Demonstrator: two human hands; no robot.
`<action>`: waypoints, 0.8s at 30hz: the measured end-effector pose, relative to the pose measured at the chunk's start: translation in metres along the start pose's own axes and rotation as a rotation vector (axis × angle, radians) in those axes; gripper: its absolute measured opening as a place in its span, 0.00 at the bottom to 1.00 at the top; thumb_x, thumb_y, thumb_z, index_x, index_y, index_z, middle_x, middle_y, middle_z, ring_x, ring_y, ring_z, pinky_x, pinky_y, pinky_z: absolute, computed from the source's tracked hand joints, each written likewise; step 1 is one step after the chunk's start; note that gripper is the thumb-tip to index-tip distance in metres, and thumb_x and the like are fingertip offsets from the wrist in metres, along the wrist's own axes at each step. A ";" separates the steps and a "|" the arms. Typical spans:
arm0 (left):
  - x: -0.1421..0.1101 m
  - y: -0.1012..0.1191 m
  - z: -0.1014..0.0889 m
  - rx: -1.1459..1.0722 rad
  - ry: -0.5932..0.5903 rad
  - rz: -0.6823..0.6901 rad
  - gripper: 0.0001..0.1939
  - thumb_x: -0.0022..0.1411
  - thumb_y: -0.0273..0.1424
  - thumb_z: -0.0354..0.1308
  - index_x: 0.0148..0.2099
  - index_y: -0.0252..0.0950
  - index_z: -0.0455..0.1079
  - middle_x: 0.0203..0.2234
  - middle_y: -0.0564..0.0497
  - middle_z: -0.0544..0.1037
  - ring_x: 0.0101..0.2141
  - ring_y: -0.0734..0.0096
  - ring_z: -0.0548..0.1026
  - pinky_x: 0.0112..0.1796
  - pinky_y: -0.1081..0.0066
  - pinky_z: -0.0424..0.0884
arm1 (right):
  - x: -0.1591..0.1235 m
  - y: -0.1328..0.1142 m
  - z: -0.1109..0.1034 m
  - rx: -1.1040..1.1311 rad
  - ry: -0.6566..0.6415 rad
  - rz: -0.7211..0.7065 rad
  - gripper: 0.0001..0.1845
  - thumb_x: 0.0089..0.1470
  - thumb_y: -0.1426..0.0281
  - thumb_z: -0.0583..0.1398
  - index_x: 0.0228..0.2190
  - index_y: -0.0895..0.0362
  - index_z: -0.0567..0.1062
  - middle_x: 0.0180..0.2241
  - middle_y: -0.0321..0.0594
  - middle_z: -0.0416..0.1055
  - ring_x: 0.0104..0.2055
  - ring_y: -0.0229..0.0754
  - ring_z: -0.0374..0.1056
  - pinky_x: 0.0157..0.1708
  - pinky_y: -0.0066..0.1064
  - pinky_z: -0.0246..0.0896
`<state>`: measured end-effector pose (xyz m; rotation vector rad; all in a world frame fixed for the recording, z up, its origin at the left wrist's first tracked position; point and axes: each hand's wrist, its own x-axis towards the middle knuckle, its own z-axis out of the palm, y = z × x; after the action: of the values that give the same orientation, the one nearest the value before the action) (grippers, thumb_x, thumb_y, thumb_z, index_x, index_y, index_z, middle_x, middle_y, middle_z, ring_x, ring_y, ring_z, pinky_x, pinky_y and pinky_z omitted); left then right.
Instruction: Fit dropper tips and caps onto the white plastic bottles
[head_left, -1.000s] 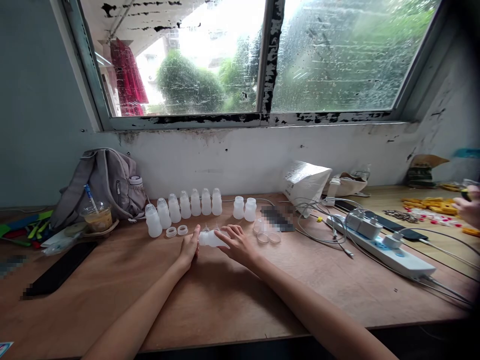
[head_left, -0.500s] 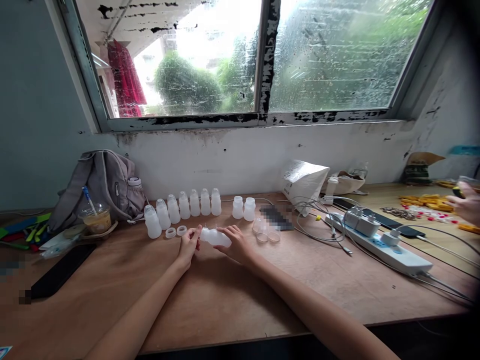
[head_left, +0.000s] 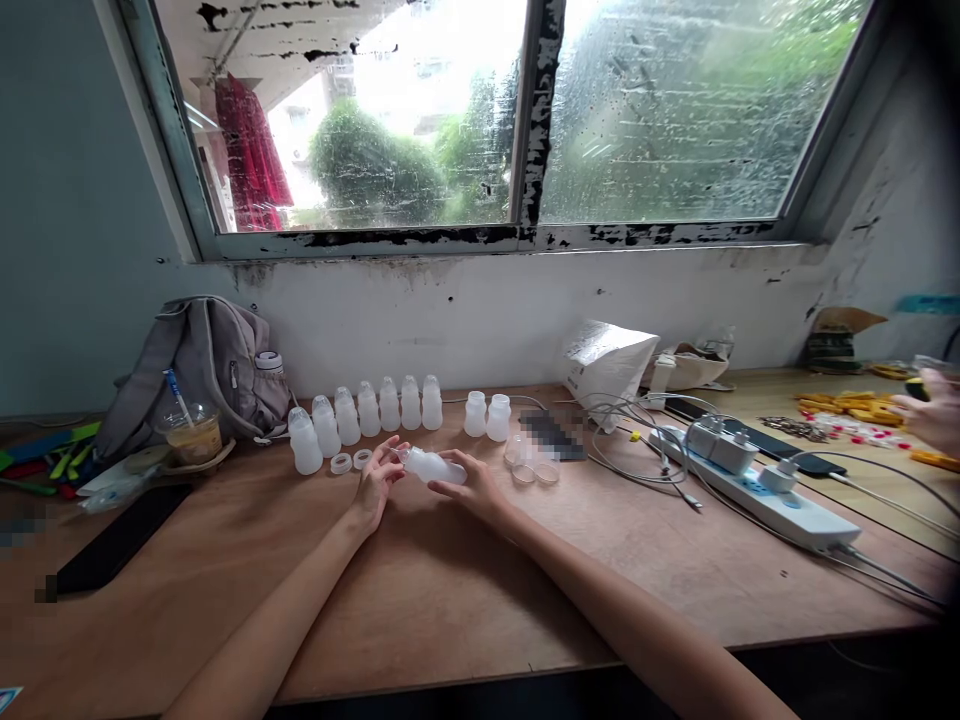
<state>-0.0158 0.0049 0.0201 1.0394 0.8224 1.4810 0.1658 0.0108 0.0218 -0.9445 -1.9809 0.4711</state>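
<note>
My right hand (head_left: 471, 490) grips a white translucent bottle (head_left: 435, 465) lying on its side just above the wooden table (head_left: 465, 590). My left hand (head_left: 376, 478) is at the bottle's neck end, its fingers pinched around the top. Behind them stands a curved row of several similar white bottles (head_left: 360, 412), and two shorter open bottles (head_left: 487, 415) stand to the right. Two white rings (head_left: 351, 461) lie left of my left hand. Clear round caps (head_left: 529, 462) lie right of my right hand.
A grey backpack (head_left: 202, 365) and an iced drink cup (head_left: 191, 432) sit at the left, with a black phone (head_left: 112, 545) nearer. A white bag (head_left: 607, 365), cables and a power strip (head_left: 757, 490) lie at the right. Another person's hand (head_left: 934, 410) works at the far right.
The bottle has been lifted off the table and tilted, its neck toward my left hand. My left fingers have moved from its side onto the neck end.
</note>
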 end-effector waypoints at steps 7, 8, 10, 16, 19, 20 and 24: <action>0.003 -0.003 -0.005 -0.008 0.002 -0.013 0.23 0.43 0.29 0.60 0.45 0.36 0.63 0.34 0.49 0.71 0.35 0.73 0.68 0.35 0.74 0.61 | -0.001 0.002 0.001 -0.073 0.004 -0.016 0.23 0.40 0.58 0.60 0.39 0.54 0.68 0.37 0.41 0.68 0.38 0.43 0.63 0.37 0.32 0.56; 0.003 -0.002 -0.005 -0.018 -0.012 -0.013 0.23 0.43 0.29 0.60 0.45 0.36 0.63 0.35 0.48 0.71 0.36 0.73 0.68 0.36 0.74 0.61 | -0.001 0.003 0.002 -0.079 0.005 -0.015 0.23 0.40 0.58 0.60 0.40 0.54 0.68 0.37 0.41 0.68 0.38 0.43 0.63 0.37 0.32 0.56; 0.002 -0.001 -0.005 -0.006 -0.002 -0.033 0.22 0.45 0.31 0.59 0.45 0.37 0.63 0.36 0.48 0.70 0.36 0.71 0.68 0.35 0.73 0.62 | -0.001 0.004 0.003 -0.094 0.014 -0.018 0.23 0.40 0.59 0.60 0.40 0.54 0.68 0.37 0.41 0.68 0.38 0.43 0.62 0.37 0.33 0.56; 0.000 0.001 -0.002 0.059 0.018 -0.020 0.21 0.44 0.33 0.61 0.43 0.36 0.64 0.29 0.51 0.71 0.33 0.73 0.69 0.37 0.72 0.62 | -0.002 -0.001 0.002 -0.021 -0.033 0.035 0.22 0.40 0.59 0.60 0.38 0.55 0.69 0.35 0.40 0.68 0.36 0.41 0.63 0.35 0.31 0.57; -0.001 -0.001 -0.002 0.016 -0.011 -0.033 0.21 0.45 0.35 0.60 0.43 0.37 0.63 0.33 0.50 0.72 0.35 0.72 0.69 0.38 0.71 0.62 | -0.002 -0.005 0.000 0.118 -0.097 0.129 0.22 0.41 0.58 0.59 0.37 0.56 0.68 0.32 0.38 0.69 0.31 0.39 0.64 0.30 0.28 0.57; 0.000 -0.002 -0.001 0.016 -0.013 -0.061 0.20 0.46 0.36 0.59 0.43 0.37 0.64 0.34 0.49 0.71 0.35 0.71 0.69 0.37 0.71 0.63 | -0.002 -0.006 0.000 0.138 -0.088 0.144 0.22 0.40 0.57 0.59 0.37 0.56 0.68 0.32 0.37 0.69 0.32 0.39 0.64 0.30 0.28 0.57; 0.000 -0.008 -0.001 0.083 -0.013 -0.126 0.20 0.46 0.37 0.59 0.41 0.33 0.65 0.35 0.45 0.72 0.34 0.70 0.70 0.37 0.70 0.63 | -0.001 -0.006 0.000 0.215 -0.061 0.221 0.22 0.37 0.57 0.60 0.35 0.56 0.69 0.33 0.38 0.69 0.33 0.40 0.64 0.31 0.28 0.57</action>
<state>-0.0135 0.0062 0.0127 1.0382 0.9303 1.3424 0.1631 0.0062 0.0252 -1.0254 -1.8429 0.8283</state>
